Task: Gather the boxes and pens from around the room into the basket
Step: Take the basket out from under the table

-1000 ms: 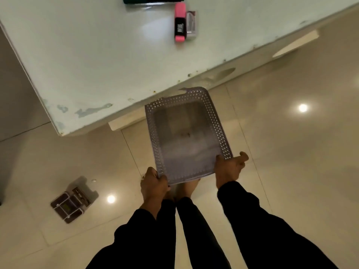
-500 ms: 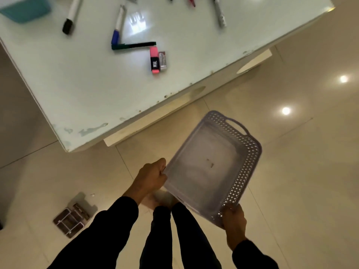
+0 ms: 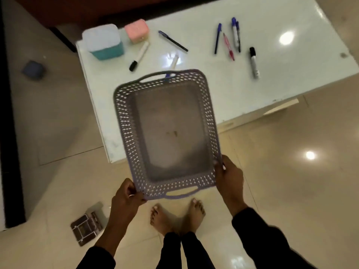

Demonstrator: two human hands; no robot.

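Note:
I hold an empty grey perforated basket (image 3: 124,121) over the near edge of a white table (image 3: 272,82). My left hand (image 3: 127,197) grips its near left corner and my right hand (image 3: 229,175) grips its near right corner. On the table lie a teal box with a white lid (image 3: 104,43), a pink box (image 3: 137,33), a white marker with a black cap (image 3: 139,56), a dark pen (image 3: 172,41), a blue pen (image 3: 217,38), a red pen (image 3: 228,46), a blue-capped marker (image 3: 235,33) and a black-capped marker (image 3: 254,62). The basket hides part of another marker.
A brown patterned box (image 3: 86,228) lies on the tiled floor at my lower left. A dark blue box (image 3: 33,69) sits on the floor left of the table. My bare feet (image 3: 177,216) stand below the basket. A dark wall edge runs down the left.
The view has tilted up, showing more of the table and its pens. The basket swung from my right to straight in front, over the table edge, and both hands shifted to its near corners.

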